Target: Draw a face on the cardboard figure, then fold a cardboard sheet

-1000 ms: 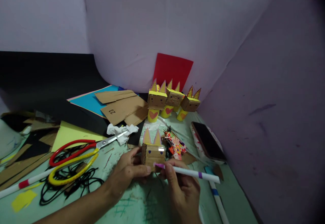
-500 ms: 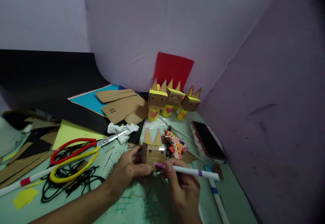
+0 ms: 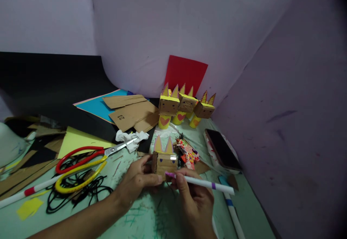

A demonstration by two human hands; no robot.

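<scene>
A small cardboard box head (image 3: pixel 166 162) with two pointed yellow ears and two dark drawn eyes is gripped by my left hand (image 3: pixel 141 177), its thumb across the lower front. Between thumb and fingers of my right hand (image 3: pixel 192 195) is a white marker (image 3: pixel 203 183) with a purple band. The marker's purple tip touches the lower front of the box, below the eyes. Behind stand several similar figures, one of them a box head (image 3: pixel 168 106) on a yellow tube with a red heart.
Scissors (image 3: pixel 78 159) with red and yellow handles lie at left over black cord (image 3: pixel 92 192). Farther back are cardboard pieces (image 3: pixel 130 114) and a red sheet (image 3: pixel 185 73). A phone (image 3: pixel 222 148) and another marker (image 3: pixel 233 210) lie at right.
The view has shifted very slightly, so the things on the left sit a little farther right. Both hands keep their hold, with the marker tip still at the box's lower front.
</scene>
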